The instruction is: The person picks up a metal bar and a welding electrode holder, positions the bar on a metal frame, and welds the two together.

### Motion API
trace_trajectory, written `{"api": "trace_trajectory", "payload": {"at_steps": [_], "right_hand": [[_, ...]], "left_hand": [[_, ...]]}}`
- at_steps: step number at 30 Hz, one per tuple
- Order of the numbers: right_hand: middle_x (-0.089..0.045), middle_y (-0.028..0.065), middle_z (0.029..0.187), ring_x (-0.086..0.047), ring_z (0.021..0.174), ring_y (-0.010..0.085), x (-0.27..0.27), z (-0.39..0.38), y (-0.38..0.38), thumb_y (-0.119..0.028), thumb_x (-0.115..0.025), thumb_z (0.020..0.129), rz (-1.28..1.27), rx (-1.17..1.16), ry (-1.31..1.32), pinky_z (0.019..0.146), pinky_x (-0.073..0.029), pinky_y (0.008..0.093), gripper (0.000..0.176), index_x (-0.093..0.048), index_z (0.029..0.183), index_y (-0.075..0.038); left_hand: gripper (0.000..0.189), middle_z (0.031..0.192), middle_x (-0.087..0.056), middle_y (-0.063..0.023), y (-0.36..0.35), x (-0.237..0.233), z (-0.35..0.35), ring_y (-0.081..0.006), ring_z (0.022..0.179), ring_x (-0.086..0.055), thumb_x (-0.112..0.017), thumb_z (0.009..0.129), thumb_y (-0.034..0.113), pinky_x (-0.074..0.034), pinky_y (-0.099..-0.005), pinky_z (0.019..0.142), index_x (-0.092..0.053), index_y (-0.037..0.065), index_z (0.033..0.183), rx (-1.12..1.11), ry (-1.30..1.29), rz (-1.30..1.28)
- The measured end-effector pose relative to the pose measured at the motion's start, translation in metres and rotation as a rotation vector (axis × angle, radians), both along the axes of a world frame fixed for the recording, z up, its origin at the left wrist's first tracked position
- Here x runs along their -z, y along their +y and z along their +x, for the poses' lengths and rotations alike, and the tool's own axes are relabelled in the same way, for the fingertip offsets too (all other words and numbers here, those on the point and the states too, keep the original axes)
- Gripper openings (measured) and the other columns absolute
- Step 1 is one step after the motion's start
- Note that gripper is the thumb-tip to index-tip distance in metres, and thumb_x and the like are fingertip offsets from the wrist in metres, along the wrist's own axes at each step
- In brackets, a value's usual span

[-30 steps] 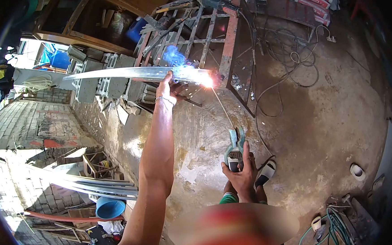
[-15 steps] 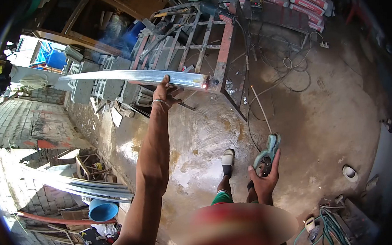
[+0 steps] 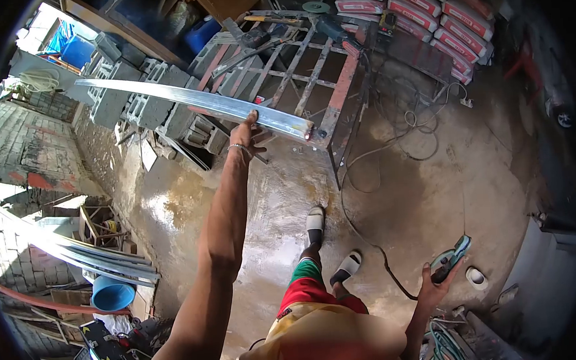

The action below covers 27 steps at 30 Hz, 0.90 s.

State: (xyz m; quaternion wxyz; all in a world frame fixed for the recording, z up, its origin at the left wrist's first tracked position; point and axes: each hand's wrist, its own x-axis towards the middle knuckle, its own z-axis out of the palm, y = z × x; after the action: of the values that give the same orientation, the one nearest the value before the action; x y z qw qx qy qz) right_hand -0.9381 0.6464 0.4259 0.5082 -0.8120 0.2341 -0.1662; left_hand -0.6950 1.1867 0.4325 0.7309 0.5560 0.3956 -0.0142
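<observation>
My left hand point(image 3: 246, 138) is wrapped round the lower edge of a long silvery metal bar point(image 3: 184, 96), near its right end. That end, with a small reddish spot on it, lies over the corner of a rusty metal frame table point(image 3: 338, 84). Down at the right, well apart from the bar, my right hand point(image 3: 432, 291) grips a teal welding electrode holder point(image 3: 450, 259). A thin rod points away from its jaws. From near the right hand a dark cable point(image 3: 379, 250) runs across the floor toward the table.
An angle grinder point(image 3: 338, 33) and a hammer point(image 3: 253, 38) lie on the frame table. Concrete blocks point(image 3: 164, 88) stand beside it, with red-and-white sacks point(image 3: 416, 14) stacked behind. At lower left are a blue basin point(image 3: 113, 293) and metal lengths point(image 3: 101, 257). Hoses point(image 3: 443, 342) lie near my right side.
My right hand has swung out to the right and down with the electrode holder, away from the table. The bar now slants more in view, still in my left hand. The view has shifted.
</observation>
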Motion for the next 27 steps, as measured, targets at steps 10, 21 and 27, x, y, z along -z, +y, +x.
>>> {"api": "trace_trajectory", "payload": {"at_steps": [10,21,27], "right_hand": [[-0.052,0.0073,0.134,-0.052,0.101,0.0158,-0.041,0.124,0.068,0.001,-0.078,0.073,-0.022,-0.115,-0.047,0.089,-0.045,0.028,0.095,-0.03,0.154,-0.012],[-0.045,0.0158,0.147,-0.045,0.128,0.0216,-0.123,0.261,0.034,-0.025,-0.068,0.094,-0.395,-0.203,-0.276,0.105,-0.037,0.032,0.066,-0.037,0.15,-0.008],[-0.048,0.0147,0.145,-0.051,0.12,0.0209,-0.156,0.362,0.007,-0.033,-0.065,0.096,-0.51,-0.259,-0.384,0.103,-0.04,0.0328,0.063,-0.04,0.149,-0.01]], "left_hand": [[0.068,0.122,-0.061,-0.016,-0.003,0.002,-0.007,-0.0322,0.106,-0.065,-0.068,0.084,0.058,-0.045,-0.053,0.084,-0.06,0.003,0.123,0.027,0.015,0.082],[0.047,0.099,-0.069,-0.0083,-0.005,-0.002,-0.009,-0.0235,0.092,-0.069,-0.075,0.082,0.052,-0.046,-0.0398,0.075,-0.068,0.008,0.095,-0.044,0.022,0.032],[0.049,0.102,-0.069,-0.0101,-0.009,-0.004,-0.011,-0.0254,0.094,-0.068,-0.073,0.084,0.05,-0.047,-0.0417,0.077,-0.068,0.005,0.103,-0.128,0.025,0.012]]}}
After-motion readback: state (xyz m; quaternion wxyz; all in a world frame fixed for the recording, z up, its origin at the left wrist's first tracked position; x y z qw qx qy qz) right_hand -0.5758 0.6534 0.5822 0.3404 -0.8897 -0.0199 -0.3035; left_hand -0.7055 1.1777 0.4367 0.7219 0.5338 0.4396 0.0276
